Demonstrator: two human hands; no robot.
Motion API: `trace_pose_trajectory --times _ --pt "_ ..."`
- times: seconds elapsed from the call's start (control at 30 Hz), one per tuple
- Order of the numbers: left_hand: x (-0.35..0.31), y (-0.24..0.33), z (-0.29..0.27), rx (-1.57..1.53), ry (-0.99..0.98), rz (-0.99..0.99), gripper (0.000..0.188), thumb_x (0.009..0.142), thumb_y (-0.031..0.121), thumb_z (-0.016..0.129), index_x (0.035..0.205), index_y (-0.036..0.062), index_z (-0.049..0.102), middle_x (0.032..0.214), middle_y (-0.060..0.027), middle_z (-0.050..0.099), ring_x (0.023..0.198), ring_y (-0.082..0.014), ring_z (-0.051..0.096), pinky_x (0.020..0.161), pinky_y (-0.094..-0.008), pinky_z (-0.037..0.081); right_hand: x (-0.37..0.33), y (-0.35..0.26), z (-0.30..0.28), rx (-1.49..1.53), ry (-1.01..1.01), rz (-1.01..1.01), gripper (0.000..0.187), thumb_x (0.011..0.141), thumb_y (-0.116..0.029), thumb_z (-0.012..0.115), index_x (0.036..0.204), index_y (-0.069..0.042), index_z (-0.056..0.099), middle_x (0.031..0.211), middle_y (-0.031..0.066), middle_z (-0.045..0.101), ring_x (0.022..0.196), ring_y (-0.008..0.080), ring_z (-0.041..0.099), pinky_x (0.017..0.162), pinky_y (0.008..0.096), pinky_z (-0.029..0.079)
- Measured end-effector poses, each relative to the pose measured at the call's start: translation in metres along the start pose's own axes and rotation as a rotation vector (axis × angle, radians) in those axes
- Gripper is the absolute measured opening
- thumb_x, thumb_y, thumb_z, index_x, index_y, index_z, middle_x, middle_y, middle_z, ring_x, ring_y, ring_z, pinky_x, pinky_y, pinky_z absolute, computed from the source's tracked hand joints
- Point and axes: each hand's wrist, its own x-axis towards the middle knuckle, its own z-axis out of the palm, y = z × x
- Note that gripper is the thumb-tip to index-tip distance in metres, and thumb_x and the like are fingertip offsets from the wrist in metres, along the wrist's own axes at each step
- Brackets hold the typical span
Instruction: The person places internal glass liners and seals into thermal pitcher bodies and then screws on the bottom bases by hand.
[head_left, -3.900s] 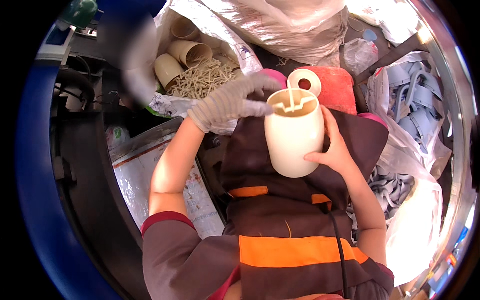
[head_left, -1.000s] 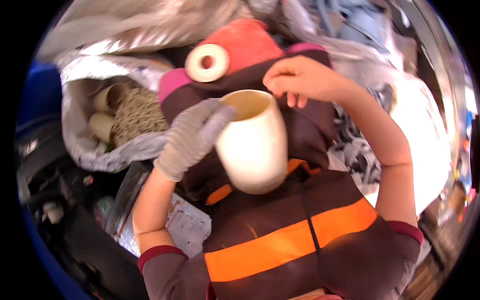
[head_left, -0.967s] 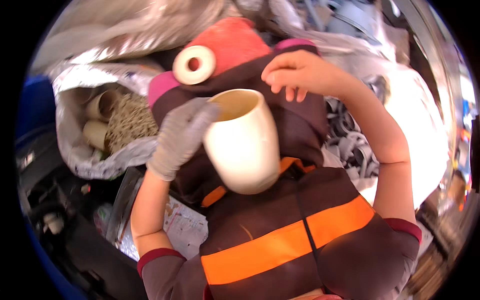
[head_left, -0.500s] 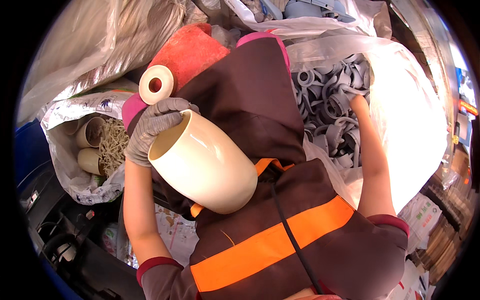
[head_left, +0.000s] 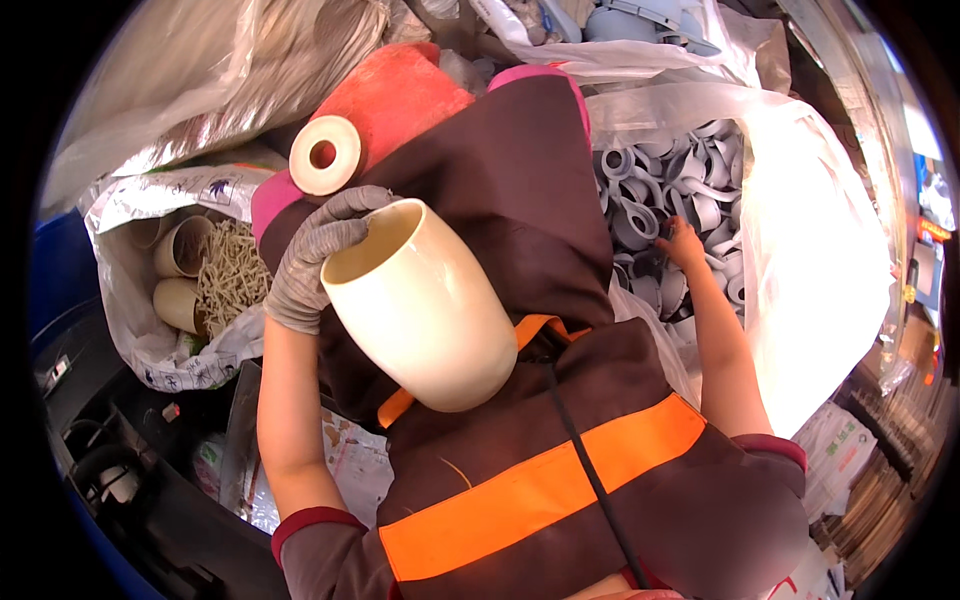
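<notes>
My left hand, in a grey glove, is closed on the rim of a glossy cream plastic cup. The cup tilts over my lap, its mouth toward the upper left and its rounded base toward my waist. On the right, my bare right hand reaches into a bag of grey curved plastic parts with ring-shaped ends. Its fingers look slightly apart at the parts, with their tips partly hidden. A cream ring-shaped piece with a round hole lies beyond my left hand, beside a red cloth.
To the left, a white bag holds cream cups and a heap of thin cream pieces. A white plastic bag surrounds the grey parts. Larger blue-grey parts lie in another bag at the far side.
My right hand has drawn back toward me and left within the grey parts. The left hand and cup have shifted slightly right, and the cup stands a little more upright.
</notes>
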Motion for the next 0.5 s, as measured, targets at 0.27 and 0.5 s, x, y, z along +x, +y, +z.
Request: trace_pose_trajectory --times 0.27,0.5 --pt "-0.008 -0.012 -0.01 0.078 0.083 0.262 0.036 0.082 0.006 0.058 0.117 -0.0038 0.057 0.109 -0.0134 0.066 0.103 -0.0233 0.064 0.094 -0.0343 0.05 -0.011 -0.011 0.026 -0.426 -0.048 0.19 0.052 0.079 -0.045 0.065 0.112 -0.006 0.058 0.102 0.0158 0.07 0.095 0.0302 0.069 0.088 0.0467 0.048" --pt "0.009 0.002 -0.005 0.449 -0.143 0.29 0.032 0.084 0.013 0.062 0.113 -0.0005 0.061 0.125 -0.0168 0.058 0.111 -0.0267 0.06 0.095 -0.0334 0.048 -0.019 -0.1 -0.101 -0.102 0.381 -0.02 0.049 0.089 -0.041 0.057 0.124 -0.008 0.052 0.111 0.0222 0.064 0.096 0.0423 0.063 0.08 0.0489 0.05"
